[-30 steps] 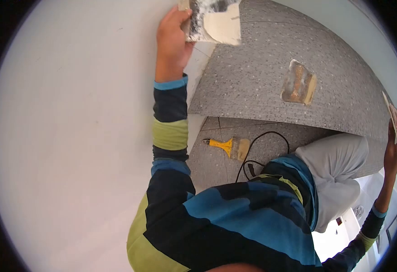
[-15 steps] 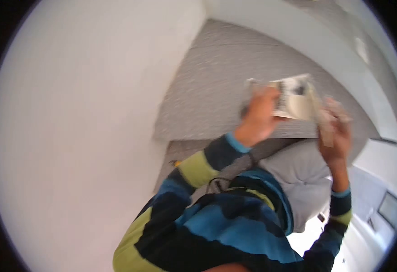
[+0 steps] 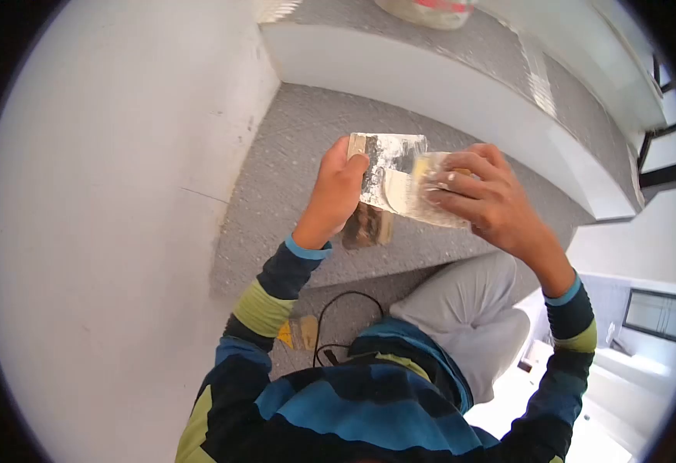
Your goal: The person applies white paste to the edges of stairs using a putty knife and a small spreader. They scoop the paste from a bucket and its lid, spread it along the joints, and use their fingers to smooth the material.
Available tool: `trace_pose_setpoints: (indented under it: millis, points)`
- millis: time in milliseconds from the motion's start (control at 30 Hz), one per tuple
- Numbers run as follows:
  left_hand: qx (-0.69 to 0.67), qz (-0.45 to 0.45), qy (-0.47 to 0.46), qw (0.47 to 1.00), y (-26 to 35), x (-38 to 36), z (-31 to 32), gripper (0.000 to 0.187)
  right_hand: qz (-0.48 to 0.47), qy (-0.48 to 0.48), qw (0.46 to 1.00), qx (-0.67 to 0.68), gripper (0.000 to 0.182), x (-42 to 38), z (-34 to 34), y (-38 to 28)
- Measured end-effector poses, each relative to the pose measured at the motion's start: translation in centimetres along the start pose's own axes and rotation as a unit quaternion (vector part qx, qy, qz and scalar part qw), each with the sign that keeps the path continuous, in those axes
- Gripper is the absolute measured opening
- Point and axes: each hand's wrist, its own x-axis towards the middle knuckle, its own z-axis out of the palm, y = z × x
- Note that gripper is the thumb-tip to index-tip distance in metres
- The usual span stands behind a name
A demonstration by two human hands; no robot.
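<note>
My left hand [image 3: 336, 189] grips the edge of a flat scraper with a wide metal blade [image 3: 394, 148], smeared with white putty. The thumb presses on top of its edge. My right hand [image 3: 496, 197] is closed on a second flat scraper [image 3: 424, 207], its face coated in pale putty, with a yellowish patch near the fingers. The two scrapers overlap and appear to touch, with a cream-coloured lump of putty [image 3: 398, 187] where they meet. White residue marks the right fingers. Partly hidden below the left scraper is a brown block-like object [image 3: 367, 228].
I am over grey speckled steps [image 3: 299, 127] beside a white wall [image 3: 121, 193]. A container with a red marking [image 3: 430, 9] stands on the upper step. A black cable [image 3: 330, 302] and a small yellow piece [image 3: 284, 333] lie lower down, near my left arm.
The right hand has moved leftward and turned, its scraper now lying over the other blade. The view has shifted, bringing the upper step and container into sight.
</note>
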Motion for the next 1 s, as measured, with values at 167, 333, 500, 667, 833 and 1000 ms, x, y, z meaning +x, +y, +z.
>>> trace_pose_setpoints:
  millis: [167,333,500,667,833,1000]
  points:
    - [0.134,0.206,0.046,0.968,-3.7,1.6,-2.4,0.025,0.042,0.036,0.962,-0.267,0.014,-2.6,-1.8,0.8]
    - [0.078,0.029,-0.199,0.976,-5.1,5.6,-7.3,0.033,-0.072,0.170,0.948,-0.261,0.019,4.3,3.1,5.1]
    - [0.014,-0.141,-0.248,0.958,-5.1,6.3,-8.4,0.039,-0.182,0.199,0.926,-0.265,0.028,12.4,9.0,7.9]
    - [0.028,-0.137,-0.280,0.950,-5.0,7.0,-9.6,0.039,-0.246,0.191,0.900,-0.306,0.025,16.7,13.1,11.3]
    - [0.063,-0.112,-0.287,0.949,-5.0,7.1,-9.5,0.039,-0.231,0.164,0.879,-0.383,0.018,18.3,13.8,12.5]
    - [0.056,-0.141,-0.221,0.963,-4.2,5.8,-8.7,0.038,-0.146,-0.004,0.847,-0.511,0.015,17.0,12.7,8.8]
